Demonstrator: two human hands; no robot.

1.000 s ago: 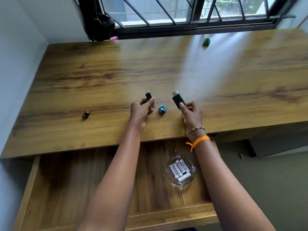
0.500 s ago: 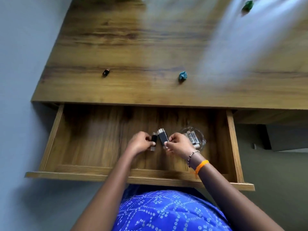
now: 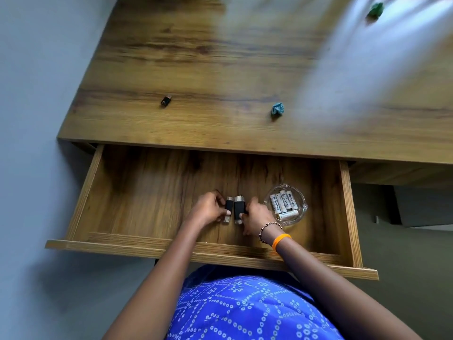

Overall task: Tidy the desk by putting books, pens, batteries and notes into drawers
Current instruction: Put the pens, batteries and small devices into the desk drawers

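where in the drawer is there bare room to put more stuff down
The drawer floor is bare across its left half, from the left wall to the left hand, and along the back behind both hands. It is crowded right of centre: two black batteries between the hands, right hand, then the glass dish of white batteries.

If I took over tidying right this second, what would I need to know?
Left hand grips the smaller black battery; right hand grips the bigger black battery. Both sit side by side, low over the open drawer floor.
Done: white batteries lie in the glass dish inside the drawer.
Left: let go of these two, then fetch the small black battery, the blue crumpled note and the green crumpled note from the desk.
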